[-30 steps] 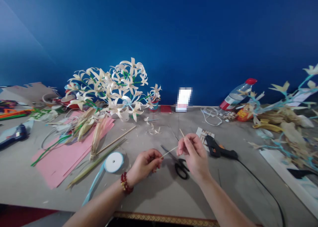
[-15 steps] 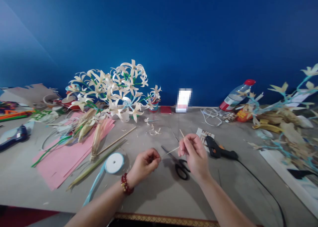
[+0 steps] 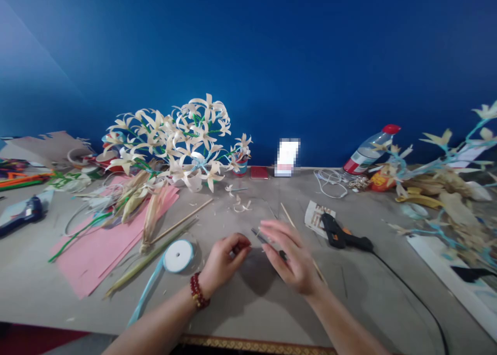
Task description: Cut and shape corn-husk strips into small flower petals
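Observation:
My left hand [image 3: 229, 256], with a red bead bracelet [image 3: 198, 291] at the wrist, is closed in a pinch; whatever lies between its fingertips is too small to make out. Just to its right, my right hand [image 3: 289, 256] hovers over the table, open, fingers stretched and apart. Beneath the right hand lie black-handled scissors [image 3: 258, 234], mostly covered by it. A thin pale stick [image 3: 288, 213] passes under the same hand, its two ends showing. Left of my left hand rests a ribbon spool [image 3: 178, 255] with a light-blue tail.
White-petalled flowers [image 3: 202, 132] stand at the back. A black glue gun [image 3: 345, 236] with a cord lies right, near a tilted bottle [image 3: 367, 150]. Pink paper [image 3: 91, 262], husks [image 3: 153, 215] and a second glue gun [image 3: 25, 215] are on the left. A lit phone [image 3: 287, 158] stands behind.
My right hand has let go of the thin stick, which now lies on the table, and has opened and moved slightly left over the scissors. The pale strip between the hands no longer shows.

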Motion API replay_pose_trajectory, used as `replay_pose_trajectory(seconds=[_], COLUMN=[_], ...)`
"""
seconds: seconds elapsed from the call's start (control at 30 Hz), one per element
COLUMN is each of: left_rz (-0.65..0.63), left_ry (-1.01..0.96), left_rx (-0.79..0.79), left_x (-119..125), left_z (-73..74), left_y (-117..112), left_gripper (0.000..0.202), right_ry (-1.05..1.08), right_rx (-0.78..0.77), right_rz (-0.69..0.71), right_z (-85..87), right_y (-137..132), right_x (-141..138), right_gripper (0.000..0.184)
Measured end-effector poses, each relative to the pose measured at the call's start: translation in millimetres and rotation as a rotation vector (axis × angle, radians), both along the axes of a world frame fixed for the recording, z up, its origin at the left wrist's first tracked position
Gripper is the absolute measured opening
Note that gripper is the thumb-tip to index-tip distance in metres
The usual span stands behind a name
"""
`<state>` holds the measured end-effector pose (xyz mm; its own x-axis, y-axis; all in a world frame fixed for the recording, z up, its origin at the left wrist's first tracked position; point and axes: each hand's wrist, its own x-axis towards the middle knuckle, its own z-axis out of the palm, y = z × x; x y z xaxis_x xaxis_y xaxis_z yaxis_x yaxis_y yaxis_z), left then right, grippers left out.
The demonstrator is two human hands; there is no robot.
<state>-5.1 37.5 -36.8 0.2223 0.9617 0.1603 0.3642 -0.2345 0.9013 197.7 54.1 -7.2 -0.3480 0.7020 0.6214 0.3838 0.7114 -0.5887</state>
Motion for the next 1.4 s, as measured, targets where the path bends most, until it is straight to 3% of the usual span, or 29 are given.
replay_pose_trajectory(seconds=[0.1,0.4,0.83,1.4], left_rz=[0.01,-0.004,0.081,0.178], left_ry=[0.026,0.111,0.102,0.045], left_rx=[0.03,0.077,0.188,0.17], left_x=[0.5,-0.7,-2.2,-8.9], left_z=[1.2,3.7,2.9,6.4], left_y=[-0.6,0.6,-3.2,1.3], left_gripper=[0.01,0.013,0.011,0.015], right_ry=[-0.163,-0.386,-0.29,-0.239], right_rx=[-0.045,-0.112,-0.218,-0.282], right_rz=[0.046,0.067,0.078,0.078], right_z=[1.7,-5.9,-1.4,-0.1], right_y=[1.9,8.5,4.7,7.9], right_x=[-3.2,-4.6,-8.0,-4.0], right_gripper=[0.042,0.015,0.015,0.014])
